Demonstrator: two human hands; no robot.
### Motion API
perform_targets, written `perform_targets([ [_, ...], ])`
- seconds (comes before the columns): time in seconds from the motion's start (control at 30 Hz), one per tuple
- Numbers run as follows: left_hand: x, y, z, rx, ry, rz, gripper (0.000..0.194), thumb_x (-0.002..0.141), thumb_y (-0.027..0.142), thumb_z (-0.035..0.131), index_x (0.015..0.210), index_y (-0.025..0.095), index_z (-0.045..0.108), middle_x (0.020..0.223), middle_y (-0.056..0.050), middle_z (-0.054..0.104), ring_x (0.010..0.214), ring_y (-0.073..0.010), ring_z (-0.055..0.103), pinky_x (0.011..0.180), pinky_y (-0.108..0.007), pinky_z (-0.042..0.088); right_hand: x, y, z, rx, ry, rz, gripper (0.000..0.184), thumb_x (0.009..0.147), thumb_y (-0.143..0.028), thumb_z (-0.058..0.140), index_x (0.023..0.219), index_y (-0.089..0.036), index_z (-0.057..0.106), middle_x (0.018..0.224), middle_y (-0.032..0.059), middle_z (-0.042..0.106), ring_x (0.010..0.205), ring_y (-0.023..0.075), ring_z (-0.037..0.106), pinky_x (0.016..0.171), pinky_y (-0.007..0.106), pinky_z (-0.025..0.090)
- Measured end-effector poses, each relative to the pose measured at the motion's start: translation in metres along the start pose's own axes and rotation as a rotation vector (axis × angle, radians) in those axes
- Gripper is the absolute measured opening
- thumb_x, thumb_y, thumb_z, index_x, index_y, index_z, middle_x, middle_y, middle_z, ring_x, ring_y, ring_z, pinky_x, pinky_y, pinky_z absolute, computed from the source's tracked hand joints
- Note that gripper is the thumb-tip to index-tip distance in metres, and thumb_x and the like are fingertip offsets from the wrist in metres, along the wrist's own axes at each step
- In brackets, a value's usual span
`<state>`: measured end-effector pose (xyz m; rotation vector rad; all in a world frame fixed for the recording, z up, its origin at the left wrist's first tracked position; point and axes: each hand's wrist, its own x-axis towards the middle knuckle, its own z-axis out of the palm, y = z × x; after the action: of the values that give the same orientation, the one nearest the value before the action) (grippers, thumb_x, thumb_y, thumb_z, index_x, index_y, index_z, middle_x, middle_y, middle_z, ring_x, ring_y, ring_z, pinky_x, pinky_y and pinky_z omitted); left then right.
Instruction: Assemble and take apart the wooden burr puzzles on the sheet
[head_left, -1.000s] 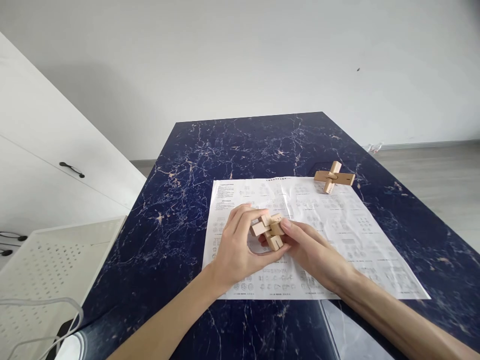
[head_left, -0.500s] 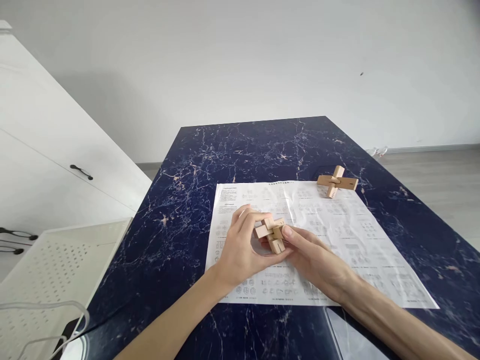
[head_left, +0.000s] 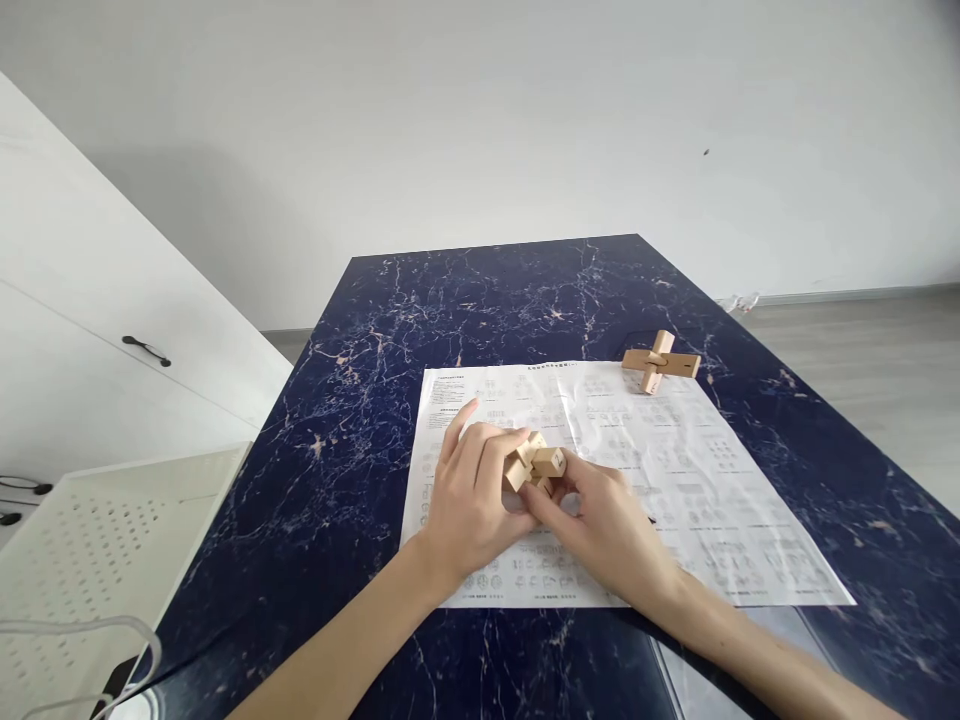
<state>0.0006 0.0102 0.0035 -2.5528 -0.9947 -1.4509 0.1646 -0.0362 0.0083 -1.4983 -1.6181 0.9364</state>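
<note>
Between both hands, over a printed sheet, is a small wooden burr puzzle (head_left: 534,462) of interlocking pale blocks; a mark like a 2 shows on one block's end. My left hand (head_left: 472,490) grips it from the left, forefinger on its upper side and another finger raised. From the right, my right hand (head_left: 600,510) holds it with the thumb across its near side. The fingers hide much of its underside. The creased white instruction sheet (head_left: 660,480), covered in small diagrams, lies beneath. At its far right corner rests a second wooden puzzle (head_left: 660,364), cross-shaped.
The dark blue marbled table (head_left: 480,300) reaches toward a pale wall. A flat glossy panel (head_left: 712,670) lies at the near edge, partly under my right forearm. On the left are a white cabinet (head_left: 90,290), a perforated white surface (head_left: 112,530) and a pale cable (head_left: 142,640).
The burr puzzle has been turned, so a block with a mark now faces right. My right thumb has moved from its right side to its near side. The view has shifted slightly.
</note>
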Motion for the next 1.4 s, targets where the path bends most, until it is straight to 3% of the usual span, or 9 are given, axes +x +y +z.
perform_targets([
  [0.3, 0.002, 0.003, -0.003, 0.035, 0.015, 0.039, 0.040, 0.089, 0.029, 0.076, 0.123, 0.019, 0.058, 0.098, -0.005, 0.077, 0.082, -0.0222, 0.076, 0.120, -0.063, 0.048, -0.004, 0.004, 0.003, -0.026, 0.082, -0.121, 0.024, 0.098, -0.035, 0.060, 0.079, -0.024, 0.053, 0.067, 0.0005, 0.065, 0.055, 0.0159, 0.059, 0.049, 0.027, 0.040],
  [0.53, 0.000, 0.001, -0.004, 0.029, -0.029, -0.009, 0.045, 0.086, 0.029, 0.077, 0.126, 0.021, 0.059, 0.098, -0.003, 0.077, 0.084, -0.0221, 0.075, 0.118, -0.058, 0.048, -0.001, 0.000, 0.005, 0.105, -0.028, 0.023, 0.022, 0.100, -0.036, 0.058, 0.084, -0.022, 0.063, 0.077, 0.0036, 0.074, 0.066, 0.0192, 0.068, 0.059, 0.029, 0.048],
  [0.8, -0.002, -0.004, -0.005, -0.021, -0.115, -0.167, 0.048, 0.083, 0.036, 0.081, 0.123, 0.023, 0.059, 0.112, -0.007, 0.077, 0.107, -0.0305, 0.071, 0.103, -0.053, 0.056, 0.004, 0.004, -0.006, 0.163, -0.072, 0.005, 0.028, 0.105, -0.046, 0.057, 0.092, -0.023, 0.065, 0.090, 0.0052, 0.079, 0.081, 0.0219, 0.074, 0.065, 0.029, 0.053],
  [0.93, 0.000, -0.003, -0.006, -0.066, -0.109, -0.169, 0.044, 0.084, 0.034, 0.081, 0.121, 0.024, 0.060, 0.110, -0.006, 0.076, 0.103, -0.0281, 0.070, 0.097, -0.050, 0.057, 0.005, 0.004, -0.009, 0.158, -0.012, -0.028, 0.029, 0.106, -0.046, 0.056, 0.089, -0.023, 0.062, 0.079, 0.0020, 0.073, 0.072, 0.0189, 0.068, 0.062, 0.029, 0.049],
  [1.1, 0.000, -0.002, -0.008, -0.165, -0.111, -0.196, 0.057, 0.081, 0.038, 0.089, 0.127, 0.024, 0.059, 0.115, -0.008, 0.073, 0.104, -0.0268, 0.070, 0.095, -0.047, 0.058, 0.007, 0.002, -0.013, 0.303, -0.076, -0.011, 0.040, 0.108, -0.054, 0.051, 0.085, -0.022, 0.061, 0.076, 0.0007, 0.062, 0.069, 0.0169, 0.056, 0.061, 0.029, 0.045],
  [1.27, -0.001, -0.003, -0.010, -0.259, -0.106, -0.210, 0.069, 0.076, 0.046, 0.095, 0.130, 0.025, 0.059, 0.118, -0.009, 0.070, 0.106, -0.0273, 0.070, 0.094, -0.047, 0.060, 0.009, -0.004, -0.019, 0.459, -0.174, 0.018, 0.042, 0.107, -0.056, 0.052, 0.084, -0.022, 0.061, 0.078, 0.0016, 0.064, 0.073, 0.0184, 0.061, 0.068, 0.031, 0.053],
  [1.4, 0.000, -0.003, -0.012, -0.330, -0.127, -0.263, 0.069, 0.078, 0.045, 0.094, 0.134, 0.026, 0.059, 0.126, -0.010, 0.069, 0.114, -0.0282, 0.070, 0.099, -0.048, 0.060, 0.008, -0.004, -0.019, 0.488, -0.143, -0.023, 0.041, 0.106, -0.055, 0.054, 0.083, -0.022, 0.061, 0.078, 0.0016, 0.065, 0.072, 0.0178, 0.063, 0.068, 0.031, 0.055],
])
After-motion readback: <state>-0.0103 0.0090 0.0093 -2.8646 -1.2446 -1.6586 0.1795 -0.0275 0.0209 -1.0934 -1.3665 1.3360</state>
